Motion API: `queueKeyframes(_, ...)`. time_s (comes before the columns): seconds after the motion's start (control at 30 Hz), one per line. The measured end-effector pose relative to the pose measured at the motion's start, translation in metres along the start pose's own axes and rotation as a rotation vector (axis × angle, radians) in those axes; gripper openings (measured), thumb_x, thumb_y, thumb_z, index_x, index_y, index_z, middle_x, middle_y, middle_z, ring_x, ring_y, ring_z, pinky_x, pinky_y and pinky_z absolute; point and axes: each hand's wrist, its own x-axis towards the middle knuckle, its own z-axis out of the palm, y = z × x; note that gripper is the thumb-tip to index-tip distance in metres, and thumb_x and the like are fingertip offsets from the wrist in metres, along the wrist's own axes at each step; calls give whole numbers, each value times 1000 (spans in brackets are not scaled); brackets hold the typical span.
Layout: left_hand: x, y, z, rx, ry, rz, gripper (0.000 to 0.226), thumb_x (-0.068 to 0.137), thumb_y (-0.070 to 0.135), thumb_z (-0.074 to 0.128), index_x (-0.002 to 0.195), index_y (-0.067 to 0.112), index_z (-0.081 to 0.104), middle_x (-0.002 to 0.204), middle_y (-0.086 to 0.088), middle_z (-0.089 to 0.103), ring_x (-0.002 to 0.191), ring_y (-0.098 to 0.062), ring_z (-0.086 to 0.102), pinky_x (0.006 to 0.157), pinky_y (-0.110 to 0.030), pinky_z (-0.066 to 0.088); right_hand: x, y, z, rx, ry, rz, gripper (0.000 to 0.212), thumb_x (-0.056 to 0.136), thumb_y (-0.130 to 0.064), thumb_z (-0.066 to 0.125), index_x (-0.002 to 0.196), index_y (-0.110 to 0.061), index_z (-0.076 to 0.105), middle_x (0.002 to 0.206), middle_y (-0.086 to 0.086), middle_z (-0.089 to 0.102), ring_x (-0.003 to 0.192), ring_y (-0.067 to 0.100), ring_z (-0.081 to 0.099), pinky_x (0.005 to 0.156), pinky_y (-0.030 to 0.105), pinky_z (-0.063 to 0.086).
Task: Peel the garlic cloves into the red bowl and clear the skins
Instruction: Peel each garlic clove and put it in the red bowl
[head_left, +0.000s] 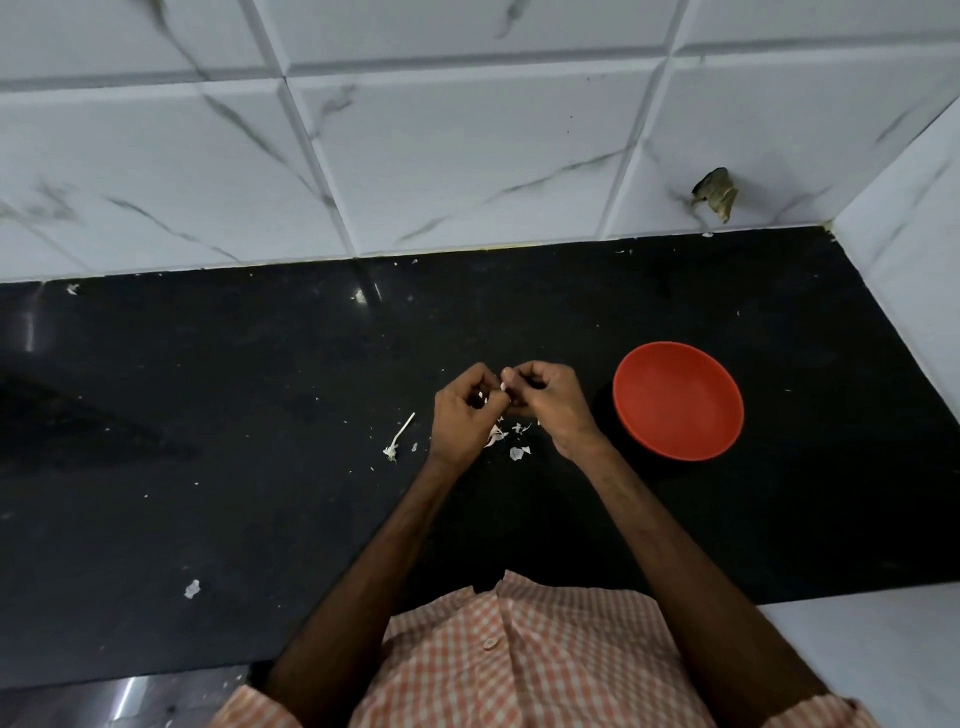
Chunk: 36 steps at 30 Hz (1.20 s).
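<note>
Above skins (511, 441), fingers (525, 375) tight around clove (503, 386).

A garlic clove (503, 386) is pinched between both hands above the black worktop (260, 415); skins (506, 439) are scattered beneath, and a red bowl (678, 400) is set nearby.

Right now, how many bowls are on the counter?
1. The red bowl sits on the black counter, just to the right of the person's right hand. No other bowl shows, though one could be outside the view.
</note>
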Motion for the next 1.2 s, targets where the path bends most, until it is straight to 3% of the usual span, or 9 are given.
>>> queueKeyframes(0.17, 2, -2, 0, -47, -6, -11, 17, 79, 29, 60, 70, 15, 54, 64, 0, 54, 61, -12, 48, 57, -33, 40, -3, -4, 0, 93, -34, 60, 18, 100, -13, 61, 94, 3, 68, 85, 11, 71, 79, 17, 73, 69, 26, 60)
queueKeyframes(0.3, 1, 1, 0, -78, -13, -29, 20, 80, 31, 60, 71, 14, 55, 64, 3, 54, 59, -9, 48, 55, -25, 40, -5, -5, 0, 117, -48, 81, 20, 101, -13, 59, 94, 4, 67, 84, 10, 69, 77, 15, 72, 68, 25, 60)
queueKeyframes(0.47, 4, -6, -12, -92, 7, -116, 13, 88, 8, 59, 76, 11, 57, 67, 2, 54, 61, -13, 46, 56, -31, 39, -3, -5, -4, 154, -26, 108, 18, 100, -17, 61, 87, -5, 68, 77, 5, 62, 73, 12, 66, 71, 31, 62)
queueKeyframes(0.53, 3, -6, -14, -45, -32, -105, 13, 93, 10, 58, 80, 12, 60, 70, 1, 57, 62, -12, 48, 57, -32, 41, -2, -5, -4, 113, -4, 102, 18, 100, -18, 62, 87, -7, 68, 77, 4, 62, 72, 12, 66, 72, 33, 63)
queueKeyframes(0.63, 0, -3, -12, 74, -70, -62, 15, 91, 28, 53, 81, 21, 63, 70, 4, 61, 60, -10, 51, 56, -34, 43, -2, -3, -1, 7, 45, 62, 16, 99, -19, 64, 89, -6, 68, 80, 4, 68, 78, 16, 72, 73, 34, 63)
queueKeyframes(0.77, 2, 0, -9, 128, -78, -60, 15, 91, 34, 61, 83, 22, 64, 70, 5, 62, 60, -7, 54, 57, -34, 47, -2, -1, 0, -179, 158, -65, 15, 95, -20, 70, 88, -7, 68, 86, 7, 73, 78, 15, 75, 69, 34, 64)
queueKeyframes(0.93, 3, 0, -5, 70, -72, -100, 9, 92, 22, 65, 86, 16, 67, 72, 6, 65, 63, -2, 58, 60, -22, 46, -3, -2, 3, -338, 226, -218, 17, 93, -21, 73, 80, -17, 63, 77, -4, 69, 70, 1, 68, 62, 17, 55)
queueKeyframes(1.2, 4, 3, -3, 19, -57, -132, 17, 92, 10, 65, 77, 15, 60, 66, 10, 57, 57, 1, 51, 57, -16, 40, -4, 0, 6, -393, 230, -289, 16, 92, -19, 74, 80, -16, 64, 75, -5, 68, 70, 5, 67, 63, 19, 55)
